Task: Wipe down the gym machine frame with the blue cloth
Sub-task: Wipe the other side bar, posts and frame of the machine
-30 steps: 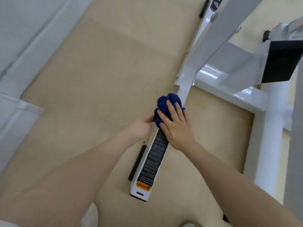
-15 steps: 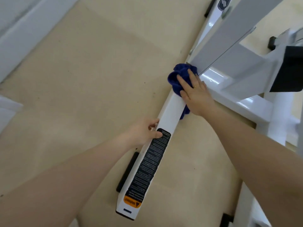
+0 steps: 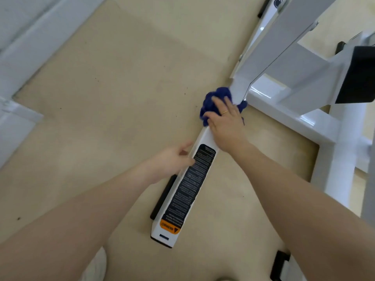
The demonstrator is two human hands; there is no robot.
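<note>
The blue cloth (image 3: 217,102) sits bunched on top of the white base rail (image 3: 205,136) of the gym machine frame, right where the rail meets the slanted upright (image 3: 284,37) and the cross beam (image 3: 288,110). My right hand (image 3: 227,122) lies over the cloth, fingers (image 3: 218,104) spread and fairly straight, pressing it onto the rail rather than gripping it; a thin ring (image 3: 224,112) shows on one finger. Cloth bulges out on both sides of my hand, a small fold hanging off the rail's right edge. My left hand (image 3: 172,161) rests against the rail's left side, just below the cloth, beside the top of the black text label (image 3: 194,183); fingers look relaxed, thumb touching the label's edge, nothing grasped. The label runs down the rail to an orange warning sticker (image 3: 170,228) near the rail's end cap. A black rubber foot (image 3: 163,196) shows under the rail's left edge. Beige floor (image 3: 111,98) around, speckled with small dark bits. White baseboard (image 3: 30,47) at upper left. A black pad (image 3: 357,78) is mounted on the frame at far right.
</note>
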